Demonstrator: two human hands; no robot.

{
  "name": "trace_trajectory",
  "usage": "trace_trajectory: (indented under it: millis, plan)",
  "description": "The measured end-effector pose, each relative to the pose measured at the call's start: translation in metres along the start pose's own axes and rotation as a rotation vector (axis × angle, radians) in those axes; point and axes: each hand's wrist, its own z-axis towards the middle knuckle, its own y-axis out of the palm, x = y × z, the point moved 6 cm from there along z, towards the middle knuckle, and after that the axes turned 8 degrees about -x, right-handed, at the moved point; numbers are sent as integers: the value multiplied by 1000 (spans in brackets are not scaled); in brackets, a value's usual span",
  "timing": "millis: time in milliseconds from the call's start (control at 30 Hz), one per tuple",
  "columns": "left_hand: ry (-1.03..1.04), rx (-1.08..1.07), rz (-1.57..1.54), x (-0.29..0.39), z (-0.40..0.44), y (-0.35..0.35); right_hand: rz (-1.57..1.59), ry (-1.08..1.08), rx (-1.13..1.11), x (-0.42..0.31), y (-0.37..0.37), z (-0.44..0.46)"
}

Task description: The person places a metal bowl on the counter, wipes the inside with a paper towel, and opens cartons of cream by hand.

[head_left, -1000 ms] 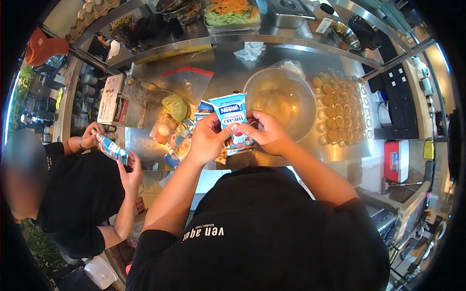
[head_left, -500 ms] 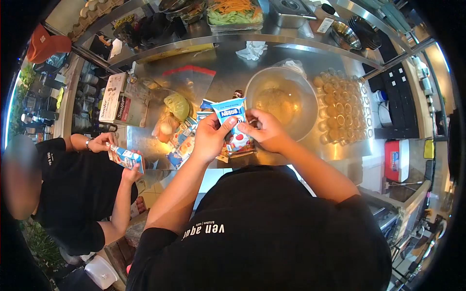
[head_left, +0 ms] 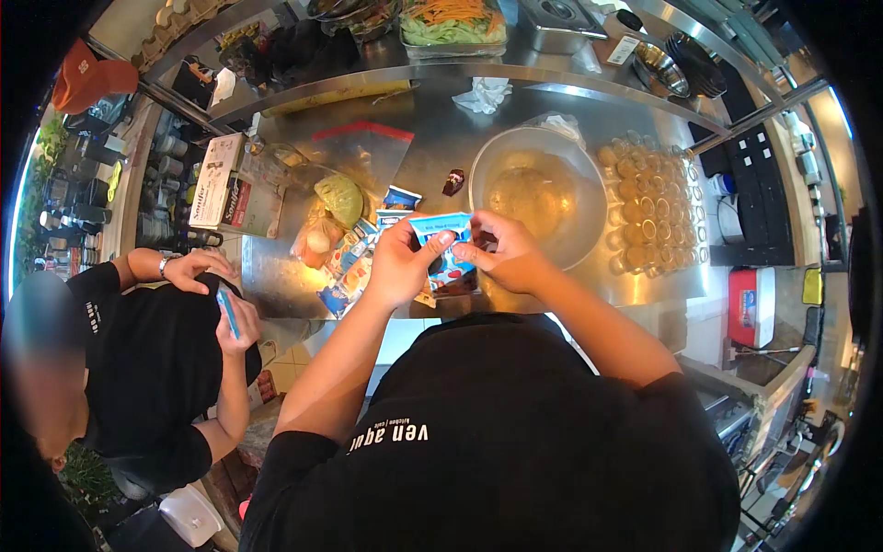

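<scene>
Both my hands grip a blue-and-white food packet (head_left: 452, 265) upright over the near edge of the steel counter. My left hand (head_left: 405, 264) pinches its left side, thumb across the front. On the top right side, my right hand (head_left: 508, 255) closes with thumb and fingers near the top edge. Just left of my left hand lie several similar blue-and-white packets (head_left: 349, 267). Beyond the held packet is a small dark item (head_left: 453, 182), too small to name. A large clear bowl (head_left: 596, 198) with a yellowish look inside stands beyond my right hand.
Several glass jars (head_left: 648, 207) stand in rows at right. At left are a bagged green vegetable (head_left: 338, 200), a bag of onions (head_left: 315, 244), a red-topped zip bag (head_left: 363, 147) and a box (head_left: 218, 184). A co-worker (head_left: 156, 368) at left holds a blue packet (head_left: 228, 313).
The packet in my hands has dropped slightly and tipped, its printed front less visible. The dark item beyond it now shows fully. The co-worker's packet has turned edge-on, held in one hand.
</scene>
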Motion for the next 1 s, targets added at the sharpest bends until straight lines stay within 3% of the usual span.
trace_trajectory:
  millis: [100,200,300,400,567,667,733,767,833,900,1000]
  plan:
    - [11,-7,239,-5,-7,0,75,25,18,-5,-2,-3]
    - [-20,-33,232,-18,-9,1,-124,135,-7,3,-2,-8]
    - [-60,-21,242,-30,-14,5,-328,94,70,6,0,-11]
    - [-130,-63,97,-58,-15,8,-233,68,123,24,-3,-8]
    - [-146,-99,170,-69,-17,-15,-259,179,-5,34,-9,-10]
    - [-281,54,329,-73,-15,-57,-195,200,-35,21,-20,-30]
    - [-382,193,670,-85,-14,-93,-136,226,-18,21,-34,-51]
    - [-373,192,671,-105,-13,-110,-144,240,7,27,-45,-64]
    - [-163,275,1104,-129,-5,-130,-160,246,45,31,-66,-91]
    - [-260,264,1096,-106,-5,-123,-180,362,134,37,-85,-124]
    - [-492,150,1255,-85,4,-118,-127,359,251,49,-106,-171]
